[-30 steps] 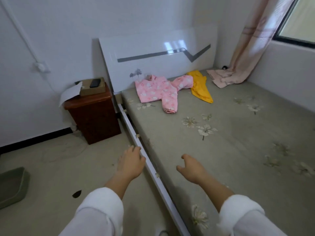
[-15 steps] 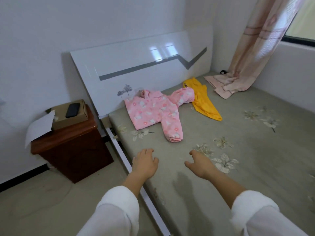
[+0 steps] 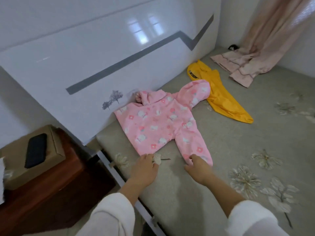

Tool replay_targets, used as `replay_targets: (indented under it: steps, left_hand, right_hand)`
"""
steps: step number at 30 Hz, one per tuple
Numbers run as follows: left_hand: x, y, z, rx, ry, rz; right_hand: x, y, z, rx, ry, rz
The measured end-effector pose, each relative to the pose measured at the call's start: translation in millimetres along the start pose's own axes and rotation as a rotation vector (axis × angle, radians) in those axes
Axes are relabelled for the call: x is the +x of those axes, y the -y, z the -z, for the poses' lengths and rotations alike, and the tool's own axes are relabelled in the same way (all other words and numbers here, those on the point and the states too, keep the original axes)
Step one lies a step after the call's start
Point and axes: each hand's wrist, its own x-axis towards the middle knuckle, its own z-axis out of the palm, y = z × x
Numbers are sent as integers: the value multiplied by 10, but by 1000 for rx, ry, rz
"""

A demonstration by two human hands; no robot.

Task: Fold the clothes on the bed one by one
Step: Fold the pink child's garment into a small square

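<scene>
Touching the near hem of the pink jacket [image 3: 158, 126], my left hand [image 3: 144, 169] lies palm down on the bed [image 3: 238, 142]. Its fingers [image 3: 148, 157] are straight and close together, gripping nothing. My right hand [image 3: 198, 171] is at the cuff of the jacket's near sleeve. Its fingers [image 3: 194, 158] are loosely bent with their tips on the fabric and the thumb out to the side. Whether they pinch the cuff I cannot tell.

The jacket lies spread flat near the headboard [image 3: 102, 65], hood towards it, one sleeve pointing at me and the other stretched away to the right. That far sleeve overlaps the yellow garment [image 3: 225, 106], which lies crumpled just beyond.

By my count there are two garments on the bed, one pink and one yellow. One curtain [image 3: 272, 40] has its end pooled on the far corner. Beside the bed, one nightstand [image 3: 51, 193] carries one cardboard box [image 3: 20, 169], and one dark phone [image 3: 35, 149] lies on top of the box.
</scene>
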Motion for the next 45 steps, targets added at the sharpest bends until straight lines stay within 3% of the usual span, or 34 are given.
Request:
replay_targets:
  steps: [6,10,14,18,20,23,25,31,34,36,38,41,42,43,45]
  left_hand:
    - [1165,506,-103,93,120,-83]
    - [1794,611,-378,148,172,-152]
    - [2305,629,-699,278,142,-278]
    - [2589,616,-886,360,8,-363]
    - [2660,600,-917,266,-53,-399]
    - [2606,549,-870,39,-20,-382]
    - [2483,512,-885,27,109,-402]
    - [1656,202,-1330,54,761,-491]
    - [1270,9,-1505,97,1061,-487]
    - [1237,-108,-1511,52,1139,-550]
    - [1434,-214,-1441,-113,929,-530]
    - [2139,-335,-1207,-101,139,-554]
    - [2419,-347,-1093,6,-24,-572]
    - [2704,-334,-977,148,-84,-568]
    - [3188,-239,-766,455,0,-507]
  right_hand:
    - [998,23,-271,128,-65,-207]
    - [1589,-262,-358,59,-165,-281]
    - [2058,-580,-394,-36,-294,-316]
    - [2354,-777,-473,-84,-281,-429]
    - [2385,-838,-569,-34,-278,-458]
    - [2225,-941,-675,22,-303,-359]
    - [2032,-1042,-654,13,-267,-373]
    - [1258,-1569,-559,-60,-46,-596]
    - [1106,-1706,-575,125,-166,-684]
    - [1127,-1648,-569,242,-262,-675]
    - [1210,-1536,-585,379,-302,-600]
    - [1335,-1404,-774,216,-279,-588]
    - [1354,-1370,-843,104,-288,-593]
    - [1353,-1345,-889,45,-303,-599]
    - [1335,-1324,-947,42,-332,-603]
